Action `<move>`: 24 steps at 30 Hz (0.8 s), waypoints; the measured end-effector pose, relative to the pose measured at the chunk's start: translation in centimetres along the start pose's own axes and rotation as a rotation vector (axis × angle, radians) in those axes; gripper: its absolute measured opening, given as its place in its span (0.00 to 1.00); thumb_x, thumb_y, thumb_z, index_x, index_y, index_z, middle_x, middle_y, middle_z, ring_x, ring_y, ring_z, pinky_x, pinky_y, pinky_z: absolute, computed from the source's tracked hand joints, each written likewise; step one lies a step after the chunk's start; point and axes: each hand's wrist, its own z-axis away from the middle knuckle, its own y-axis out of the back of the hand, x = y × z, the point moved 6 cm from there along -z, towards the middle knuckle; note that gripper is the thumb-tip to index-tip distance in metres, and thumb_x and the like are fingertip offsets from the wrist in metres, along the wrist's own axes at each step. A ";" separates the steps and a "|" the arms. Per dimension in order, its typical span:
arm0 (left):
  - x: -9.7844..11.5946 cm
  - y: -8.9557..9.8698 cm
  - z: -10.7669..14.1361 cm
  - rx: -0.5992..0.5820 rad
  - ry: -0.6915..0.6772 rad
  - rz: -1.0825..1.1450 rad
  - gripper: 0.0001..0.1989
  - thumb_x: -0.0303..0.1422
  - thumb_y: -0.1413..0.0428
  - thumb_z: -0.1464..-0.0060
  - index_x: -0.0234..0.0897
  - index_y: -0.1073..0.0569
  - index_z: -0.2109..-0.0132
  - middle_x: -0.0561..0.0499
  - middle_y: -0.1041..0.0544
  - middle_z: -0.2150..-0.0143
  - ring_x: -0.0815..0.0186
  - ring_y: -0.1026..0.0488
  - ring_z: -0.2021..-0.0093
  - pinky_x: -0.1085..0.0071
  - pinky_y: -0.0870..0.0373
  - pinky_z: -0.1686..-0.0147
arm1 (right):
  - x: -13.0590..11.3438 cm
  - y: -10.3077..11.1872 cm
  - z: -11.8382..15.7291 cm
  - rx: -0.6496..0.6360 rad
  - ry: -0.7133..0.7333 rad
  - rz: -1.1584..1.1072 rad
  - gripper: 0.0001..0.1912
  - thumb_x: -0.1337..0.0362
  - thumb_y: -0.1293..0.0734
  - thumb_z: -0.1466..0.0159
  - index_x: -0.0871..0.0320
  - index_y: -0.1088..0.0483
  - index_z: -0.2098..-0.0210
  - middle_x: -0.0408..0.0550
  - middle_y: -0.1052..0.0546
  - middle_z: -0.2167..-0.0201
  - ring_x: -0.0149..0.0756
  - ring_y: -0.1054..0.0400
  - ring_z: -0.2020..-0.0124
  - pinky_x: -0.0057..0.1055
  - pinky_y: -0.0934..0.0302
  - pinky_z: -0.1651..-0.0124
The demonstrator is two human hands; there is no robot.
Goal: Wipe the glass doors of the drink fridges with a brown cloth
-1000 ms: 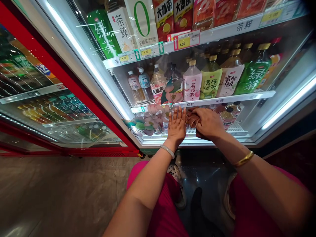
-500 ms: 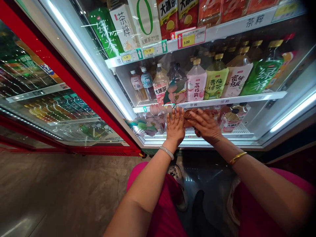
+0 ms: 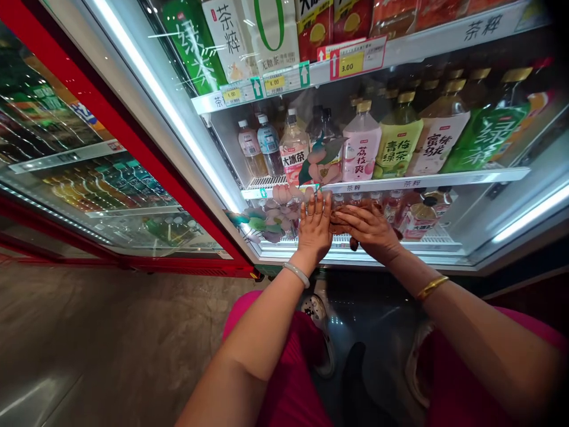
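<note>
My left hand (image 3: pixel 315 228) lies flat with its fingers spread against the glass door of a lit drinks fridge, just right of a pink and green flower decal (image 3: pixel 271 219) on the glass. Beside it, my right hand (image 3: pixel 372 232) presses a crumpled brown cloth (image 3: pixel 338 218) to the same glass. Part of the cloth is hidden under the palm, and a bit hangs below it. Behind the glass stand a pink-labelled bottle (image 3: pixel 361 145) and a yellow-green one (image 3: pixel 399 142) on the middle shelf.
A red-framed fridge (image 3: pixel 178 204) with more bottles adjoins on the left. Price tags (image 3: pixel 351 64) line the upper shelf edge. Below are a brown floor (image 3: pixel 111 332), my pink-trousered knees (image 3: pixel 284 379) and a patterned shoe (image 3: pixel 317 314).
The view has shifted slightly, so the upper shelves sit a little further right. My right hand and the cloth have moved slightly on the glass. The left hand stays flat there.
</note>
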 end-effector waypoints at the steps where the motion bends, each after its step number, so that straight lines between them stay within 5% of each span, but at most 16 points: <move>1: 0.2 -0.1 0.0 0.003 -0.008 0.001 0.39 0.27 0.53 0.34 0.31 0.59 0.22 0.38 0.60 0.20 0.54 0.72 0.21 0.43 0.65 0.23 | 0.6 0.6 -0.1 -0.008 0.001 -0.007 0.18 0.71 0.36 0.29 0.49 0.24 0.44 0.40 0.22 0.40 0.37 0.33 0.34 0.45 0.53 0.23; 7: 1.4 -0.6 0.0 0.062 -0.010 0.008 0.35 0.27 0.53 0.33 0.28 0.52 0.23 0.35 0.60 0.20 0.53 0.70 0.21 0.44 0.61 0.23 | 4.4 4.6 -3.5 0.222 -0.337 0.111 0.15 0.64 0.35 0.29 0.50 0.22 0.46 0.46 0.25 0.36 0.46 0.38 0.31 0.48 0.47 0.28; 12: -0.2 -1.0 0.4 0.019 0.011 -0.008 0.28 0.28 0.50 0.35 0.28 0.37 0.29 0.35 0.52 0.21 0.52 0.63 0.20 0.42 0.61 0.23 | 0.8 1.3 -4.2 0.090 -0.210 0.015 0.18 0.65 0.38 0.28 0.49 0.25 0.42 0.43 0.27 0.34 0.45 0.41 0.28 0.50 0.50 0.25; 15: -1.2 -0.8 0.7 0.000 0.025 -0.030 0.33 0.28 0.50 0.36 0.27 0.43 0.26 0.35 0.50 0.21 0.52 0.61 0.20 0.43 0.60 0.23 | -0.6 -0.2 -2.7 0.014 -0.099 -0.033 0.19 0.68 0.37 0.28 0.51 0.26 0.40 0.44 0.24 0.37 0.44 0.37 0.31 0.50 0.49 0.26; 18: -1.3 -0.3 0.7 0.006 0.025 -0.033 0.37 0.27 0.50 0.37 0.29 0.51 0.23 0.36 0.53 0.21 0.53 0.64 0.20 0.43 0.62 0.23 | 0.6 0.8 -1.9 0.010 -0.050 -0.096 0.20 0.70 0.36 0.28 0.50 0.26 0.40 0.42 0.22 0.40 0.41 0.33 0.34 0.48 0.46 0.26; 24: -1.4 0.7 0.0 0.017 0.040 -0.033 0.39 0.27 0.51 0.37 0.31 0.54 0.22 0.38 0.57 0.20 0.52 0.68 0.20 0.41 0.65 0.23 | 4.5 4.7 -4.3 0.311 -0.377 -0.023 0.21 0.67 0.36 0.29 0.48 0.26 0.39 0.48 0.29 0.33 0.49 0.42 0.29 0.52 0.46 0.27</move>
